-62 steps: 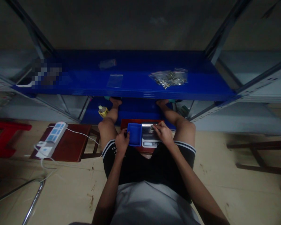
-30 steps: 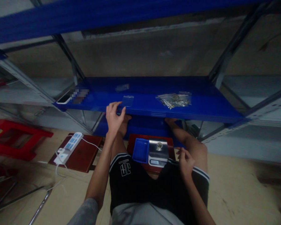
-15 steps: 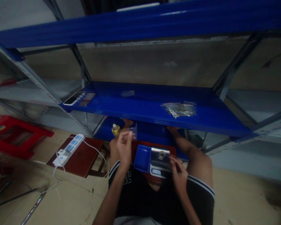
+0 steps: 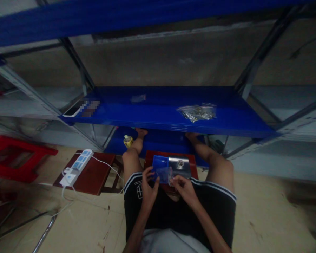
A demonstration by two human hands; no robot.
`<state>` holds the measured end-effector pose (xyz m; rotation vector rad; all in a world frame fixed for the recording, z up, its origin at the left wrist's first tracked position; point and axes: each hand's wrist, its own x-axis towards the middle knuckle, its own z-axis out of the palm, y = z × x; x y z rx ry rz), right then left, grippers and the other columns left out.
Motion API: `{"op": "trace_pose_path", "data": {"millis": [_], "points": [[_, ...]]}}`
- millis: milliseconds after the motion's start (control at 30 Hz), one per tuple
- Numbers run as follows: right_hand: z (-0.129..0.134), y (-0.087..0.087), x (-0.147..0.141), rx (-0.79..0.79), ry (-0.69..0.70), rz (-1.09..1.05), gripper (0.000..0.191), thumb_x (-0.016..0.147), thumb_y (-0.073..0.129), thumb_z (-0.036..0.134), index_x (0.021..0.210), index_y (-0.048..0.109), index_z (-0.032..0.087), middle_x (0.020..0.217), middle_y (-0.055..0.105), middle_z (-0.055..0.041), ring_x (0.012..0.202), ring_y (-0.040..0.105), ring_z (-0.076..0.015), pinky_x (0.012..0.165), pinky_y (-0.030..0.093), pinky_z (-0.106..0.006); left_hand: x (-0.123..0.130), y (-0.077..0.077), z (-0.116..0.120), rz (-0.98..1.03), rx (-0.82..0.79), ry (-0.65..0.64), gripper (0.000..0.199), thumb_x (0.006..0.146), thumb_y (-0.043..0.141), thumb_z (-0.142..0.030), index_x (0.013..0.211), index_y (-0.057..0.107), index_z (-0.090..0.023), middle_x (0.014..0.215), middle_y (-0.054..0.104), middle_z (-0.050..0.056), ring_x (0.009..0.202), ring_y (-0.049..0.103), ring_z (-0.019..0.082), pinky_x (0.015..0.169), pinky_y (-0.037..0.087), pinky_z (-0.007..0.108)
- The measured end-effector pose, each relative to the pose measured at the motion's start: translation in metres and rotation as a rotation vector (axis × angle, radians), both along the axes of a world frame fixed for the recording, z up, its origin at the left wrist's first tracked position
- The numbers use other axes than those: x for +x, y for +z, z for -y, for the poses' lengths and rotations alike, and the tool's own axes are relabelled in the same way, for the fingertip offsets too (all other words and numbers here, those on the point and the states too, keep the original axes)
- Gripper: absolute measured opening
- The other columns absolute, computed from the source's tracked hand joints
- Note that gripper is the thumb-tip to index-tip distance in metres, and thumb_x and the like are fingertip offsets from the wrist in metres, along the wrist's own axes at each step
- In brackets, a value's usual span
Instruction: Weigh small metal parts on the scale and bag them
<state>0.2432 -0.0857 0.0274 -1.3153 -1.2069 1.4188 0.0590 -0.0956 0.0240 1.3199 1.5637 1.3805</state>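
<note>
A clear plastic zip-lock bag [image 4: 162, 173] spans the space between my hands, above the front of a blue tray [image 4: 160, 160]. My right hand [image 4: 183, 188] pinches the bag at its right end, by the zip strip. At the bag's left end is my left hand [image 4: 149, 184], thumb and fingers spread apart; whether they touch the plastic is hard to see. Right of the tray lies a digital scale [image 4: 185, 172] with a steel plate, its front partly hidden by my right hand. A small shiny heap of something [image 4: 180, 163] rests on the plate.
Tray and scale stand on a red-brown stool [image 4: 149, 157] between my legs. Ahead, a blue shelf [image 4: 147, 114] bears several filled bags [image 4: 197, 112], a flat bag [image 4: 138, 98] and a phone [image 4: 75, 109]. A power strip [image 4: 77, 167] and a yellow-labelled bottle [image 4: 128, 141] are leftward.
My left hand has come down from its raised position with the bag. My right hand has moved left from the scale's right edge and now grips the bag. The view has tilted down.
</note>
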Motion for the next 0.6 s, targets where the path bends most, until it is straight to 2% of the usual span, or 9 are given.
{"op": "trace_pose_path", "data": {"millis": [33,100,133,200,267,400,600], "points": [[0.001,0.001,0.0,0.006,-0.009,0.005,0.059,0.075,0.073,0.077,0.067,0.061,0.02,0.053,0.049,0.0042,0.051,0.04,-0.0108,0.052,0.031,-0.024,-0.004,0.004,0.002,-0.143,0.059,-0.055,0.058,0.091,0.068,-0.046,0.142,0.049,-0.026,0.142,0.058,0.015,0.124,0.062,0.028,0.101,0.053,0.045],[0.002,0.003,0.0,0.019,-0.016,0.016,0.057,0.074,0.074,0.075,0.069,0.06,0.02,0.052,0.046,0.006,0.05,0.037,-0.01,0.052,0.029,-0.024,-0.01,0.015,0.001,-0.406,0.143,-0.26,0.076,0.088,0.073,-0.043,0.155,0.039,-0.029,0.156,0.047,0.015,0.143,0.047,0.032,0.116,0.041,0.052],[0.003,0.004,0.001,0.03,-0.01,0.026,0.055,0.076,0.074,0.073,0.07,0.061,0.02,0.052,0.044,0.0066,0.05,0.036,-0.0099,0.052,0.028,-0.024,-0.011,0.021,0.0,-0.498,0.17,-0.362,0.085,0.086,0.076,-0.044,0.158,0.034,-0.029,0.158,0.045,0.015,0.147,0.043,0.033,0.119,0.037,0.053],[0.005,0.008,0.002,0.071,0.016,0.056,0.049,0.082,0.073,0.066,0.071,0.063,0.02,0.053,0.045,0.0063,0.051,0.036,-0.0102,0.052,0.028,-0.024,-0.009,0.031,-0.006,-0.603,0.193,-0.48,0.095,0.083,0.079,-0.044,0.162,0.028,-0.028,0.159,0.046,0.015,0.148,0.041,0.034,0.121,0.035,0.054],[0.007,0.014,0.003,0.138,0.034,0.094,0.043,0.087,0.071,0.059,0.07,0.064,0.02,0.058,0.047,0.0048,0.053,0.038,-0.0107,0.054,0.029,-0.024,-0.003,0.036,-0.012,-0.629,0.19,-0.516,0.089,0.084,0.079,-0.041,0.159,0.033,-0.027,0.154,0.052,0.015,0.144,0.046,0.034,0.118,0.037,0.054],[0.01,0.021,0.008,0.254,0.031,0.152,0.04,0.091,0.069,0.05,0.067,0.062,0.019,0.069,0.051,0.0018,0.058,0.044,-0.0114,0.057,0.033,-0.025,0.01,0.033,-0.015,-0.569,0.168,-0.557,0.06,0.086,0.075,-0.03,0.142,0.053,-0.029,0.138,0.065,0.009,0.133,0.057,0.03,0.111,0.044,0.049],[0.01,0.016,0.016,0.186,-0.019,0.094,0.035,0.092,0.064,0.052,0.079,0.072,0.02,0.076,0.062,-0.0015,0.066,0.054,-0.0154,0.064,0.041,-0.027,0.017,0.027,-0.004,-0.446,0.139,-0.517,0.053,0.084,0.079,-0.035,0.133,0.058,-0.03,0.129,0.069,0.008,0.123,0.063,0.029,0.104,0.049,0.046]]}}
